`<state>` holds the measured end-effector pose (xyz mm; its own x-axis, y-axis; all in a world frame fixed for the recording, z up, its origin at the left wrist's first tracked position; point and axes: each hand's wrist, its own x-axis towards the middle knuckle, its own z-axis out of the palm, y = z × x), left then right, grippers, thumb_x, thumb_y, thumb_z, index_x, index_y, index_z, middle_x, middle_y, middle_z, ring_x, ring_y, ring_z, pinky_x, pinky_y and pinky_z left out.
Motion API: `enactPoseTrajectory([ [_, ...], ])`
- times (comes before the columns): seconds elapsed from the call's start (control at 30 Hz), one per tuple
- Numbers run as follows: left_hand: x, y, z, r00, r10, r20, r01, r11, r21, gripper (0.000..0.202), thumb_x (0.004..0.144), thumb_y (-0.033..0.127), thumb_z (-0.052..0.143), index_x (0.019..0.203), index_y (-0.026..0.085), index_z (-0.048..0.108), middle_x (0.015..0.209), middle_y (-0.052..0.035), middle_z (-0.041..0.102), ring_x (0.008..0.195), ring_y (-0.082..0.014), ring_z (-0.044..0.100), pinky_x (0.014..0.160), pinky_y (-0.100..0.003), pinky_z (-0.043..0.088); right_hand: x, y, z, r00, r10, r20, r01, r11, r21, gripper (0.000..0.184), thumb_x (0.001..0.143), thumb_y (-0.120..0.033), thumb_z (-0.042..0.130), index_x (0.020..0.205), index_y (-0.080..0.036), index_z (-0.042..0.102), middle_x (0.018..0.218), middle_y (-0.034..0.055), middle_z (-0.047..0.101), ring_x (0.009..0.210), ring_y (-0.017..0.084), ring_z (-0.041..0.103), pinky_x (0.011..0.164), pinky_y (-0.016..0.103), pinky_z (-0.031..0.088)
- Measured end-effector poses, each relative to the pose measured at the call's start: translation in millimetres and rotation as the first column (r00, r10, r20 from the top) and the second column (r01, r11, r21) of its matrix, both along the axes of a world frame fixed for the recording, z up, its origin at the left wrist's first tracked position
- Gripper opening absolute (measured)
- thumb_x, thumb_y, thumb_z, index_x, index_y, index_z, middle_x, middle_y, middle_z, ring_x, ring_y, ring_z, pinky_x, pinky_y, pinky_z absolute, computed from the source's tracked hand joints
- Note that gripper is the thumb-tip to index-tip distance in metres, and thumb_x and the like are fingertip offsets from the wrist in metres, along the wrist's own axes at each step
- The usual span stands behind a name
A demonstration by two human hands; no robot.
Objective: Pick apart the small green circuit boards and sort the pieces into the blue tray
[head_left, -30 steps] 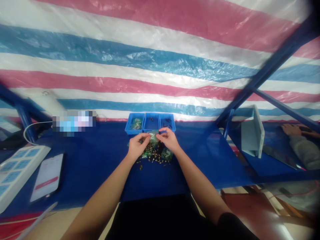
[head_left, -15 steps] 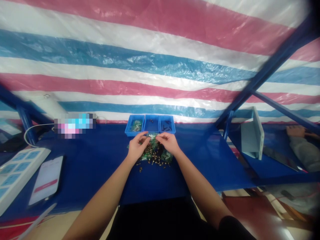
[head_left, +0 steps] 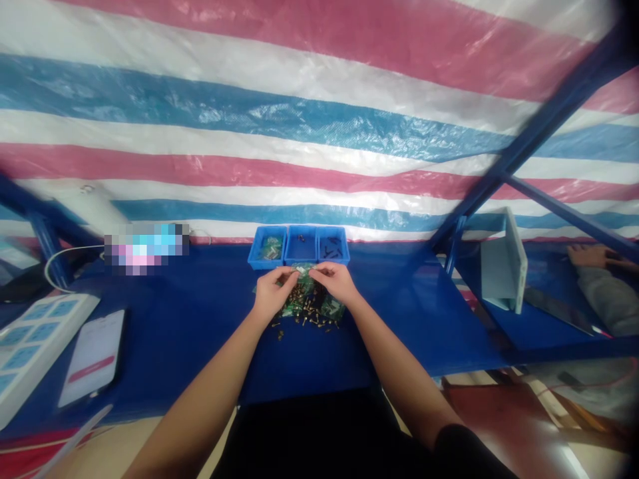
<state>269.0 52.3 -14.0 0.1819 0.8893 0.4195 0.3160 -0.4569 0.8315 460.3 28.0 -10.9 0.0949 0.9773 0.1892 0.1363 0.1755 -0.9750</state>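
Note:
My left hand (head_left: 272, 291) and my right hand (head_left: 337, 282) meet over a heap of small green circuit boards and brass parts (head_left: 309, 309) on the blue table (head_left: 200, 319). Both hands pinch a small green piece (head_left: 303, 271) held between them, just in front of three small blue bins (head_left: 299, 245). The left bin holds green pieces, the right bin dark parts.
A phone (head_left: 94, 356) and a white power strip (head_left: 30, 342) lie at the left. A white cable (head_left: 60, 256) runs behind them. A grey stand (head_left: 506, 263) sits on the neighbouring table, where another person's hand (head_left: 586, 255) rests. A striped tarp hangs behind.
My hands have come slightly closer together over the heap; otherwise hardly anything has moved. The other person's hand at the right shifted a little.

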Motion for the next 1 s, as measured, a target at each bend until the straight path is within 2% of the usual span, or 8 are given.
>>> enactPoseTrajectory([
  [0.13, -0.3, -0.8, 0.0, 0.999, 0.013, -0.039, -0.012, 0.999, 0.036, 0.026, 0.083, 0.043, 0.064, 0.086, 0.018, 0.072, 0.07, -0.0018, 0.069, 0.062, -0.0153, 0.062, 0.065, -0.026, 0.052, 1.0, 0.0, -0.7, 1.0, 0.004, 0.017, -0.004, 1.0, 0.015, 0.028, 0.073, -0.046, 0.072, 0.076, -0.019, 0.071, 0.073, 0.0025, 0.069, 0.063, 0.016, 0.061, 0.061, 0.028, 0.048],
  [0.3, 0.1, -2.0, -0.3, 0.992, 0.08, -0.098, -0.068, 0.991, 0.113, 0.028, 0.084, 0.044, 0.062, 0.086, 0.019, 0.073, 0.056, 0.003, 0.053, 0.054, -0.012, 0.051, 0.059, -0.023, 0.046, 0.1, -1.9, 2.9, 1.0, 0.019, 0.007, -0.019, 0.999, -0.037, 0.03, 0.075, -0.05, 0.07, 0.076, -0.02, 0.068, 0.052, -0.0031, 0.057, 0.045, 0.012, 0.05, 0.048, 0.025, 0.04],
  [0.5, 1.0, -3.2, 0.0, 0.993, 0.07, -0.095, -0.059, 0.992, 0.11, 0.029, 0.084, 0.046, 0.061, 0.086, 0.019, 0.072, 0.055, 0.0038, 0.052, 0.053, -0.0112, 0.049, 0.06, -0.023, 0.045, -1.7, -3.1, 4.6, 0.996, 0.056, -0.074, -0.064, 0.993, -0.102, 0.035, 0.074, -0.053, 0.069, 0.082, -0.019, 0.065, 0.066, 0.0013, 0.069, 0.04, 0.01, 0.048, 0.042, 0.025, 0.038],
  [0.6, -0.4, -3.2, 0.9, 0.996, 0.022, -0.083, -0.014, 0.996, 0.093, 0.026, 0.083, 0.043, 0.063, 0.081, 0.018, 0.069, 0.057, 0.0037, 0.052, 0.054, -0.0108, 0.048, 0.059, -0.023, 0.044, -0.6, -3.1, 4.2, 0.998, 0.035, -0.045, -0.038, 0.997, -0.07, 0.033, 0.075, -0.052, 0.069, 0.08, -0.019, 0.066, 0.064, 0.0009, 0.067, 0.043, 0.011, 0.05, 0.044, 0.025, 0.041],
  [0.67, -1.5, -2.7, 1.3, 0.996, -0.03, -0.086, 0.037, 0.996, 0.082, 0.025, 0.083, 0.042, 0.064, 0.076, 0.017, 0.067, 0.059, 0.0031, 0.054, 0.055, -0.0106, 0.049, 0.057, -0.022, 0.042, 0.1, -2.7, 3.9, 1.0, 0.006, -0.005, -0.006, 1.0, 0.008, 0.031, 0.074, -0.049, 0.071, 0.078, -0.018, 0.067, 0.066, 0.0016, 0.066, 0.051, 0.013, 0.054, 0.051, 0.026, 0.045],
  [0.8, -1.9, -1.2, 0.0, 0.987, -0.116, -0.109, 0.125, 0.989, 0.081, 0.03, 0.085, 0.039, 0.063, 0.066, 0.016, 0.06, 0.06, 0.0017, 0.057, 0.055, -0.0105, 0.05, 0.055, -0.022, 0.04, -1.2, -0.9, 2.3, 1.0, 0.031, -0.005, -0.03, 0.986, 0.163, 0.027, 0.073, -0.044, 0.073, 0.079, -0.019, 0.068, 0.09, 0.0061, 0.068, 0.071, 0.015, 0.061, 0.063, 0.027, 0.049],
  [0.9, -1.0, -1.6, -1.8, 0.977, -0.172, -0.13, 0.183, 0.98, 0.081, 0.029, 0.085, 0.037, 0.062, 0.065, 0.016, 0.059, 0.058, 0.0025, 0.055, 0.052, -0.0097, 0.048, 0.053, -0.022, 0.039, -3.6, -0.7, 1.1, 0.992, 0.102, -0.068, -0.089, 0.982, 0.165, 0.025, 0.076, -0.042, 0.072, 0.085, -0.02, 0.068, 0.09, 0.0056, 0.068, 0.072, 0.015, 0.062, 0.064, 0.028, 0.05],
  [1.0, -0.4, -3.2, -2.5, 0.967, -0.198, -0.16, 0.214, 0.973, 0.086, 0.025, 0.086, 0.035, 0.061, 0.07, 0.017, 0.06, 0.057, 0.0032, 0.055, 0.05, -0.0094, 0.047, 0.051, -0.021, 0.037, -4.2, -2.1, 2.1, 0.986, 0.156, -0.055, -0.148, 0.979, 0.137, 0.024, 0.077, -0.042, 0.071, 0.087, -0.02, 0.069, 0.086, 0.0045, 0.069, 0.073, 0.016, 0.062, 0.067, 0.03, 0.051],
])
